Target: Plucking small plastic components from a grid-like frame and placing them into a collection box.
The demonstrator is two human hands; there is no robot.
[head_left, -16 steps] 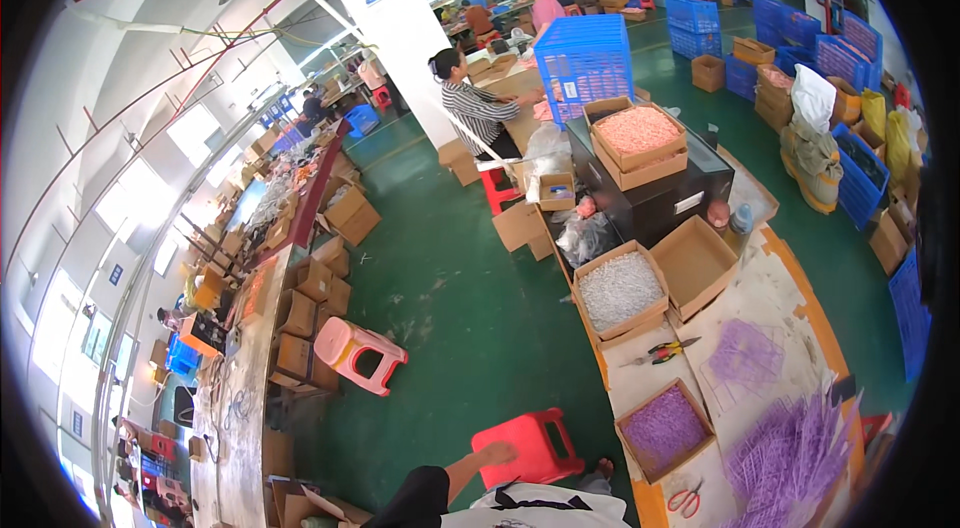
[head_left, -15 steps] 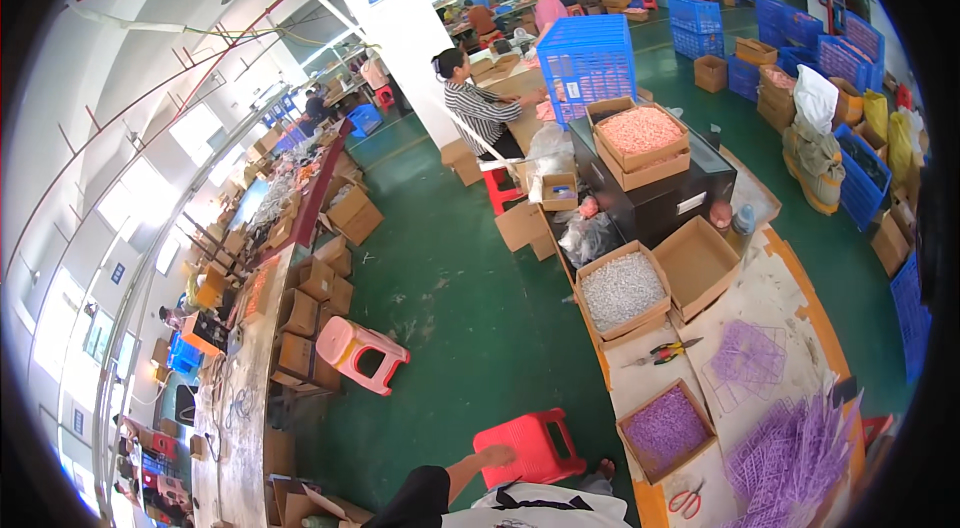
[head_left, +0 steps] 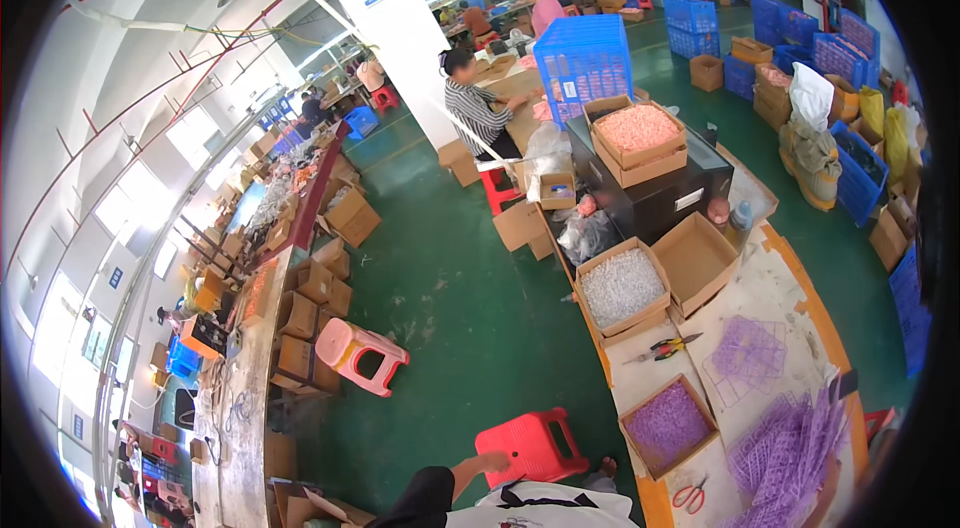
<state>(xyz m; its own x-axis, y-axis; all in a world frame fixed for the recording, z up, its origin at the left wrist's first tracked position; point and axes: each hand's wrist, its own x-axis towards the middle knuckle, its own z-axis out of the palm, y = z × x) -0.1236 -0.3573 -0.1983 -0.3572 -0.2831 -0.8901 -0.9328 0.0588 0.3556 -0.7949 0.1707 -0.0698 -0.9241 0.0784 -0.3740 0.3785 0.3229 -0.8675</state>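
Observation:
My left hand (head_left: pixel 488 462) is at the near left edge of the red plastic stool (head_left: pixel 525 443). Its fingers look stretched out and flat, with nothing seen in them. A heap of purple plastic grid pieces (head_left: pixel 785 458) lies at the near right of the worktable (head_left: pixel 712 473). Beside this heap, part of my right arm shows at the lower right; the right hand is hidden by the pieces. Left of the heap are red-handled scissors (head_left: pixel 690 496) and a cardboard box of small purple parts (head_left: pixel 668 426). More flat purple grids (head_left: pixel 748 350) lie farther up the table.
Pliers (head_left: pixel 664 348), a box of whitish parts (head_left: pixel 622 286) and an open carton (head_left: pixel 700 263) sit farther along the table. A pink stool (head_left: pixel 362 353) stands left on the green floor. Beyond, a person in a striped top (head_left: pixel 470 108) sits near a blue crate (head_left: pixel 585 68).
My left hand has slid slightly left, toward the stool's edge. The purple grid pieces at the near right have shifted, and more of my right arm shows beside them. The view has moved slightly.

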